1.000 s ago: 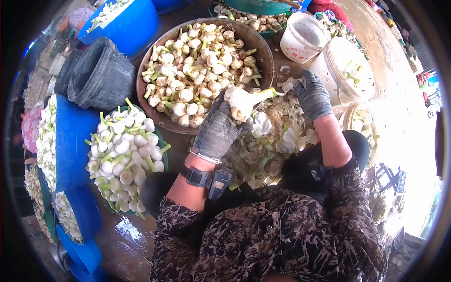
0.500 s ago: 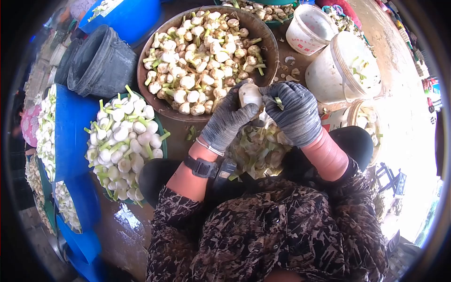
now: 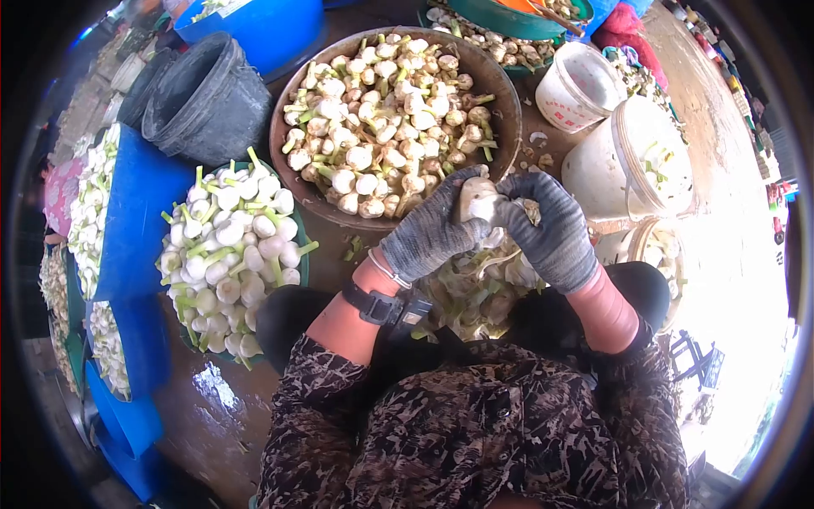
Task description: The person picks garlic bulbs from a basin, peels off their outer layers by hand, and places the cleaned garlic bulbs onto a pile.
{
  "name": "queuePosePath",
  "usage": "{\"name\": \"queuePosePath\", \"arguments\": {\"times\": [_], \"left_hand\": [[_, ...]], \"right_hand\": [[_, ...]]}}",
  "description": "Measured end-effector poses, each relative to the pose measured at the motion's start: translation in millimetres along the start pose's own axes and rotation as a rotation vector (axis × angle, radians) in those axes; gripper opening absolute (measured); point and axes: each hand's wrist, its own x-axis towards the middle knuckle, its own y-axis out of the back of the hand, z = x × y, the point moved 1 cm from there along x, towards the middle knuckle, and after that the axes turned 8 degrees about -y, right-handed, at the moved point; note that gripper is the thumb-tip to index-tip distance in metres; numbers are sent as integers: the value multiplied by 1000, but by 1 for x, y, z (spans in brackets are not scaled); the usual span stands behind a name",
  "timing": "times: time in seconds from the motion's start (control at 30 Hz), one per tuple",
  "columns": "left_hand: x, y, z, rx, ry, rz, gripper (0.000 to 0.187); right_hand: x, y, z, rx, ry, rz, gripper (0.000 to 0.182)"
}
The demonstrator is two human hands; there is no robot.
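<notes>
Both of my hands wear grey knit gloves and meet in front of my lap. My left hand [image 3: 438,227] is wrapped round a garlic bulb [image 3: 480,204], whose pale side shows between the gloves. My right hand [image 3: 551,227] is closed against the bulb's right side, pinching a piece of peeled garlic skin [image 3: 532,211]. Whether it also holds a tool is hidden. Under my hands lies a heap of pale and green peelings [image 3: 483,293]. Just beyond them stands a wide brown basin [image 3: 280,161] full of brownish unpeeled bulbs with short green stems.
To the left are a basin of clean white bulbs [image 3: 233,246], a black bucket [image 3: 203,102] and blue tubs [image 3: 144,220]. On the right stand white buckets [image 3: 593,174], with scraps inside one. A green basin [image 3: 509,24] is at the back.
The surroundings sit lower in the picture, as the view has shifted. My left hand still grips the bulb, and my right hand's fingers have turned slightly, with a brownish skin piece now showing.
</notes>
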Motion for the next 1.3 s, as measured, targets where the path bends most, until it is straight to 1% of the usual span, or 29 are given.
{"name": "queuePosePath", "arguments": {"times": [0.1,0.2,0.27,0.3,0.33,0.37,0.4,0.43,0.47,0.53,0.57,0.6,0.67,0.7,0.73,0.77,0.8,0.83,0.87,0.93,0.97,1.0,1.07,1.1,1.13,1.2,1.23,1.27,1.3], "left_hand": [[1,2,5,377,-131,-72,66],[-3,2,-2,281,-164,-80,67],[-4,1,2,331,-150,-107,70],[-6,1,5,318,-187,-133,71],[-9,-4,6,295,-219,-168,72],[-11,-10,4,364,-226,-170,75],[-12,-10,-2,360,-220,-183,75],[-13,-8,-9,329,-234,-161,75],[-14,-7,-16,296,-248,-132,75],[-12,-2,-23,248,-260,-106,77],[-11,2,-21,201,-268,-83,79],[-11,5,-20,151,-275,-62,81],[-7,5,-7,-71,-216,-58,84],[-4,3,0,22,-224,-72,78],[-3,2,5,116,-229,-82,71],[-4,-1,1,117,-230,-79,71],[-4,-3,-8,83,-54,14,62],[-3,-5,-7,48,120,104,54],[-2,-5,-4,52,116,101,54],[-3,-10,6,370,-168,65,41],[3,-7,0,665,-367,-67,41],[1,-7,-1,660,-371,-79,41],[-4,-7,7,415,-413,-48,41],[-1,-3,2,660,-502,-144,47],[-1,-5,5,658,-506,-153,47],[-6,-8,10,374,-369,-147,55],[-8,-6,6,313,-325,-101,67],[-11,-6,3,315,-325,-103,67],[-15,-5,-2,165,-224,-82,71]], "right_hand": [[-4,3,4,-92,-37,-59,15],[-6,1,10,-78,-1,-95,14],[-10,-4,16,-36,-21,-77,12],[-11,-9,17,32,-95,-55,8],[-11,-15,16,455,-306,-83,5],[-7,-13,25,282,-266,-51,7],[-1,-12,36,111,-220,-24,8],[0,-11,42,197,-332,-115,17],[-2,-9,44,196,-333,-115,17],[1,-5,41,393,-245,-189,28],[3,-1,32,309,-254,-240,38],[-2,4,18,535,-422,-393,38],[-7,-7,30,127,-192,-325,34],[-13,-10,31,136,-231,-252,28],[-15,-11,24,134,-232,-253,28],[-15,-10,14,-106,-44,-151,26],[-15,-10,6,-343,146,-44,25],[-15,-12,7,-311,132,-7,22],[-12,-11,8,-311,134,-2,22],[-6,-6,15,-179,-269,-213,20],[-4,-3,17,-115,-348,-266,19],[-2,1,26,-115,-357,-256,19],[2,8,42,-547,316,-277,22],[4,13,47,-513,345,-324,24],[2,15,45,-516,339,-317,24],[0,12,40,-13,-409,-422,27],[-3,11,34,175,-605,-326,29],[-4,11,40,177,-605,-324,29],[-5,11,54,150,-524,-252,30]]}}
